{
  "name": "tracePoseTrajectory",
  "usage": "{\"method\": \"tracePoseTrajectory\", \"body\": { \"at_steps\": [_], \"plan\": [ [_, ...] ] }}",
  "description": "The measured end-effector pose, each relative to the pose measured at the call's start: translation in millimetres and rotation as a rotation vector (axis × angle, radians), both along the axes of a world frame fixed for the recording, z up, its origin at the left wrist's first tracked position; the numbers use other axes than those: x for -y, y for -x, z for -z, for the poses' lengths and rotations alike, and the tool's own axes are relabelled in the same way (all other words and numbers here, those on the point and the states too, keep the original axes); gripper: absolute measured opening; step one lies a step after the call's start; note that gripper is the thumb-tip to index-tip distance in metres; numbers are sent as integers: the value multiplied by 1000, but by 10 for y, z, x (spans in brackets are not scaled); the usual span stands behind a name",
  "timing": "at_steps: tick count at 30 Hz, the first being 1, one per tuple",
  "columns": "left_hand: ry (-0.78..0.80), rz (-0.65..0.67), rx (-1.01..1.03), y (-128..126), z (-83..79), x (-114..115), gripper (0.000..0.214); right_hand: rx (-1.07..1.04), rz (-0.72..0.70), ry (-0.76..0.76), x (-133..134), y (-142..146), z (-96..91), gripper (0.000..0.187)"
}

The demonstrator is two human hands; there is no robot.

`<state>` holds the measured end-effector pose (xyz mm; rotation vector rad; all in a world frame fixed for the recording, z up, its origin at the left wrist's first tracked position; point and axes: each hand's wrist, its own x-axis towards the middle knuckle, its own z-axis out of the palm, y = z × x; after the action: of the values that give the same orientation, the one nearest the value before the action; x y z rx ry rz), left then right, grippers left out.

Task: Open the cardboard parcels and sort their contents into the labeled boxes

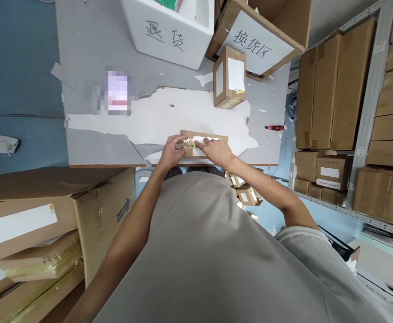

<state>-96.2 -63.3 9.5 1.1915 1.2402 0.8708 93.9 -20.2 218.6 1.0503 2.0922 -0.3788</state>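
A small flat cardboard box (191, 133) lies near the front edge of the table, with a white label (199, 139) on top and crinkled, shiny clear tape (187, 144) at its left end. My left hand (172, 153) grips that left end, thumb and fingers curled at the tape. Over the label lies my right hand (217, 152), its fingertips bent together at the label's left edge. Whether they pinch tape or label there, I cannot make out. Behind the box a taller cardboard box (220, 80) with white labels stands upright.
A red and black utility knife (274, 128) lies on the table's right side. At the back are a white foam bin (169, 42) and an open carton (266, 42) with handwritten signs. Shelves of cartons (354, 85) stand right; a large carton (105, 215) is at left.
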Motion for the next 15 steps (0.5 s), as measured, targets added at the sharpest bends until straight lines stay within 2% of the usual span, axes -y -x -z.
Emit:
{"method": "tracePoseTrajectory", "body": {
  "at_steps": [7, 15],
  "plan": [
    [28, -19, -5, -9, -25, -10, 53, -16, -19, 0, -38, -9, 4, 59],
    [68, -39, -14, 19, -63, -50, 57, -60, -10, 17, -117, 89, 120, 58]
  ]
}}
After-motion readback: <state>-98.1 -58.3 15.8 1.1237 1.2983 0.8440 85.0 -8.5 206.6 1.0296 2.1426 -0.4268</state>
